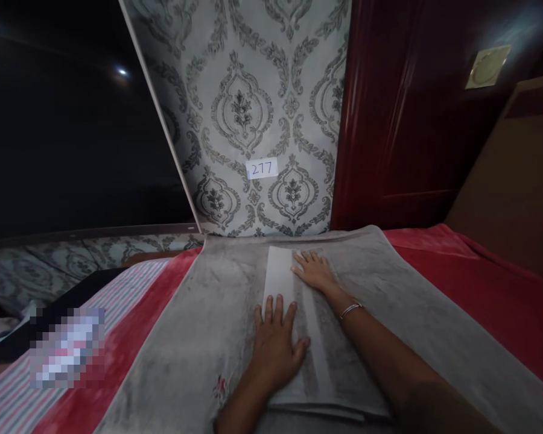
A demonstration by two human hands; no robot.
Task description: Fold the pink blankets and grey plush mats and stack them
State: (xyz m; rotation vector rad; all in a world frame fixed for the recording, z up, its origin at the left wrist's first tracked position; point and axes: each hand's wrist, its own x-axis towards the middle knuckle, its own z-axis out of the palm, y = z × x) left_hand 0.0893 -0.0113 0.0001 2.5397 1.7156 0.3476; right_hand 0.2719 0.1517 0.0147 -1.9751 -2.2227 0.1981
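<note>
My left hand [277, 343] lies palm down, fingers spread, across the lower part of a white strip [279, 271]. Further back, my right hand [314, 270] rests flat beside the strip's right edge, its fingertips spread; a silver bangle circles that wrist. Under both hands is a flat, grey layered piece [344, 367] with a paler band running lengthwise; its kind is hard to make out. Its layered near edge shows between my forearms. Beneath it spreads a grey cloth [176, 343] with a small reddish mark left of my left wrist.
Red cloth [470, 289] shows at both sides, with a striped cloth [131, 283] on the left. A large dark screen [72, 132] stands back left. Behind are patterned wallpaper with a "277" label [261, 168], a dark red panel [389, 120] and a cardboard box [516, 175].
</note>
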